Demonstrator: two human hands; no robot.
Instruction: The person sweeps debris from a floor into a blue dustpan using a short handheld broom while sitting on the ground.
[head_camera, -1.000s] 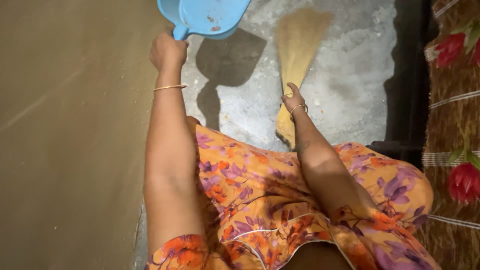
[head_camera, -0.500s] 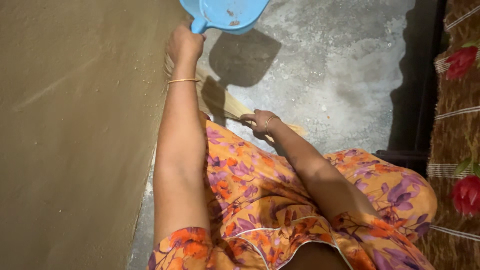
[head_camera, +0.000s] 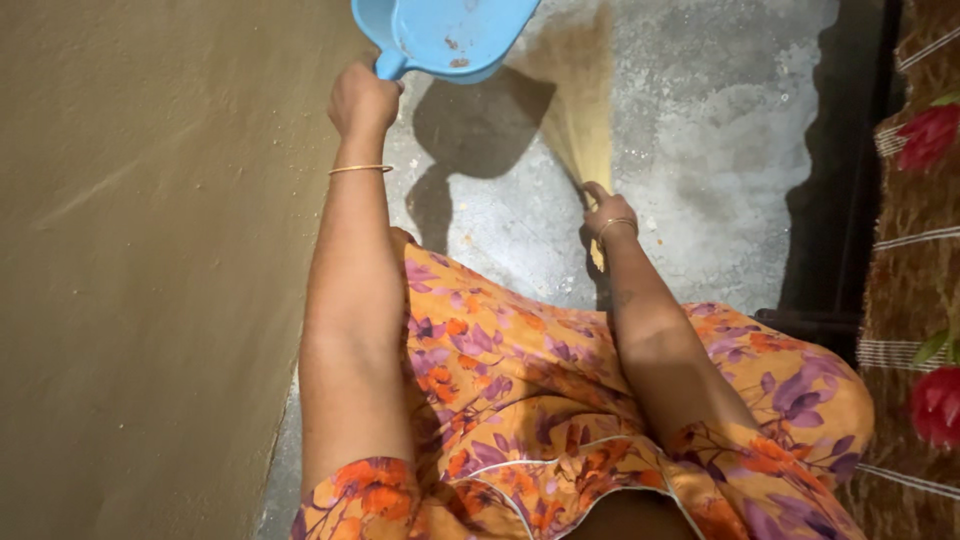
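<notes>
My left hand (head_camera: 362, 98) grips the handle of a light blue dustpan (head_camera: 450, 32), held above the floor at the top of the view, with a few specks of dirt inside it. My right hand (head_camera: 606, 212) holds a straw-coloured grass broom (head_camera: 578, 100) whose bristles fan out, blurred, over the grey concrete floor (head_camera: 700, 150) just right of the dustpan. Both wrists wear thin gold bangles. My orange and purple floral dress fills the lower middle.
A tan wall (head_camera: 140, 270) runs down the left side, meeting the floor in a narrow strip. A dark vertical frame (head_camera: 850, 200) borders the floor on the right, with a brown mat with red flowers (head_camera: 925, 250) beyond it.
The broom has swung from low left, near the wall, up to the right of the dustpan. My right hand moved right and up with it. The dustpan stayed nearly put.
</notes>
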